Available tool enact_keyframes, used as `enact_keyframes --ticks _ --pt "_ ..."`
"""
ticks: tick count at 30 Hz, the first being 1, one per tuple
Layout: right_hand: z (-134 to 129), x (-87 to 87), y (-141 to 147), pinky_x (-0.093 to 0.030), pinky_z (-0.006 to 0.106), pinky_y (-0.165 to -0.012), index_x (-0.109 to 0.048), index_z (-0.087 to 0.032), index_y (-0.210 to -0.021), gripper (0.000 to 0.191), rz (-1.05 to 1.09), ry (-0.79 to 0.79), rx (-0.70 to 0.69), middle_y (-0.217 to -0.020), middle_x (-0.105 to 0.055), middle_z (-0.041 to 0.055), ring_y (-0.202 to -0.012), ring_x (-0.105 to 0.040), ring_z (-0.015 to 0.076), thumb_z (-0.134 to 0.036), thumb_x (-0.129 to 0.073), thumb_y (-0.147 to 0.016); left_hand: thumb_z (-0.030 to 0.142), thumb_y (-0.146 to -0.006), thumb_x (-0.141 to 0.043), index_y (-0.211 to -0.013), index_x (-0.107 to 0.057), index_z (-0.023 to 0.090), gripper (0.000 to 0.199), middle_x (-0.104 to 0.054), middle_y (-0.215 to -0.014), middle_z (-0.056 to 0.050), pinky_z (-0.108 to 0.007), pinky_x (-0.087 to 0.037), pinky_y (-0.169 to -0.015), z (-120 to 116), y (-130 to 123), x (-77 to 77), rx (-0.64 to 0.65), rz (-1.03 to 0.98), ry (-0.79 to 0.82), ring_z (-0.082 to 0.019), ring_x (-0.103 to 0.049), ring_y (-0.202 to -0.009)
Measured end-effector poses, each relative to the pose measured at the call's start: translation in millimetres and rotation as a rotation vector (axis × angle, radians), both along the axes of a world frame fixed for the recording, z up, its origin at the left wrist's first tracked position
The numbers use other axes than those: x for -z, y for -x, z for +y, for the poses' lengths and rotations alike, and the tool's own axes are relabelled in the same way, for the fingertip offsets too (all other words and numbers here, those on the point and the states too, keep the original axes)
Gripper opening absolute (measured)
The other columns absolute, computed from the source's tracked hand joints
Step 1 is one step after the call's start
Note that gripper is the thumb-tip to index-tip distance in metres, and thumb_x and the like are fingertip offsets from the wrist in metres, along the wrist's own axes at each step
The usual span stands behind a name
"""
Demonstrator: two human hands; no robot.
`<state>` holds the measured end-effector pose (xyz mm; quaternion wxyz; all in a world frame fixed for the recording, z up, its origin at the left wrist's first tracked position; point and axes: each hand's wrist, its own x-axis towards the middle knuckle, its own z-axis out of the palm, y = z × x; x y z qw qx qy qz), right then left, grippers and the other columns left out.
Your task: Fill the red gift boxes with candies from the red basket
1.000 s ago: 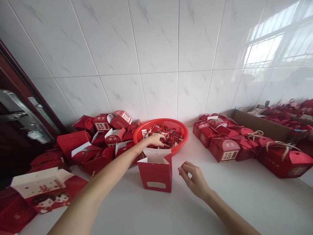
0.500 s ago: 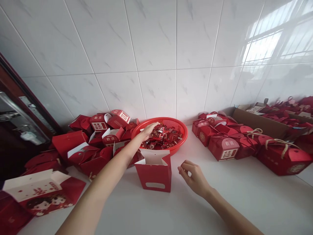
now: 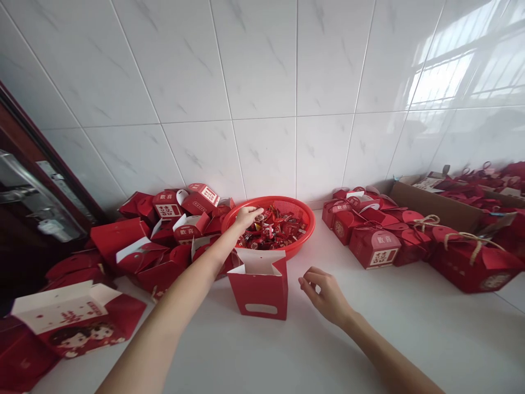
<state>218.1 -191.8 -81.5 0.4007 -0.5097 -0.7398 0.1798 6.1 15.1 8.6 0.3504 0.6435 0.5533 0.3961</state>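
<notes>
Over the left part of a red plastic basket [image 3: 305, 232] is my left hand [image 3: 248, 218], its fingers drawn together; what they hold, if anything, is too small to make out. Wrapped red candies [image 3: 283, 227] fill the basket. In front of it an open-topped red box [image 3: 260, 290] stands upright on the white table, touched by neither hand. My right hand [image 3: 320, 287] hovers to the right of this box, fingers curled with thumb and fingertips together and nothing visible between them.
Several red boxes, some open, crowd the left side, including a printed one [image 3: 82, 320]. Closed red boxes [image 3: 375, 246] stand at the right, beside a cardboard carton [image 3: 435, 208] of more red packaging. A tiled wall [image 3: 266, 153] rises behind.
My left hand has lifted slightly among the candies and its fingers have drawn together. Some candies under it have shifted. My right hand has barely moved.
</notes>
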Motion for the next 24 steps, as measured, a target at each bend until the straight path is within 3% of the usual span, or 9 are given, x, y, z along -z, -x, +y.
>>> enact_keyframes --ticks 8,14,21,24 --pt "-1 -1.6 0 -0.042 0.027 -0.056 -0.051 -0.021 -0.060 0.046 0.029 -0.003 -0.002 -0.071 -0.059 0.0042 -0.056 -0.053 0.0133 -0.042 -0.041 -0.099 0.030 -0.069 -0.072 -0.046 -0.034 0.020 0.045 -0.032 -0.046 0.006 -0.024 -0.025 -0.049 2 -3 9.9 0.088 0.263 0.022 -0.010 -0.035 -0.047" --pt "-1 -2.6 -1 -0.043 0.027 -0.057 -0.052 -0.021 -0.061 0.046 0.030 -0.003 -0.009 -0.072 -0.060 0.0046 -0.057 -0.053 0.0133 -0.043 -0.041 -0.099 0.030 -0.068 -0.070 -0.047 -0.040 0.020 0.039 -0.035 -0.044 0.005 -0.024 -0.025 -0.046 2 -4 12.3 0.146 0.338 0.066 -0.010 -0.036 -0.045" --pt "-1 -2.2 -1 -0.043 0.027 -0.058 -0.051 -0.021 -0.062 0.044 0.016 0.020 -0.005 -0.073 -0.059 0.0045 -0.058 -0.053 0.0136 -0.040 -0.040 -0.099 0.022 -0.073 -0.062 -0.050 -0.038 0.021 0.033 -0.038 -0.044 0.004 -0.025 -0.026 -0.047 6 -3 5.8 -0.011 0.364 -0.012 -0.012 -0.040 -0.045" --pt "-1 -1.5 0 -0.042 0.027 -0.057 -0.050 -0.020 -0.060 0.046 0.016 0.011 -0.001 -0.073 -0.059 0.0046 -0.058 -0.053 0.0133 -0.041 -0.039 -0.099 0.019 -0.073 -0.061 -0.050 -0.041 0.021 0.030 -0.041 -0.044 0.004 -0.025 -0.027 -0.049 12 -8 0.2 -0.016 0.378 -0.048 -0.012 -0.043 -0.048"
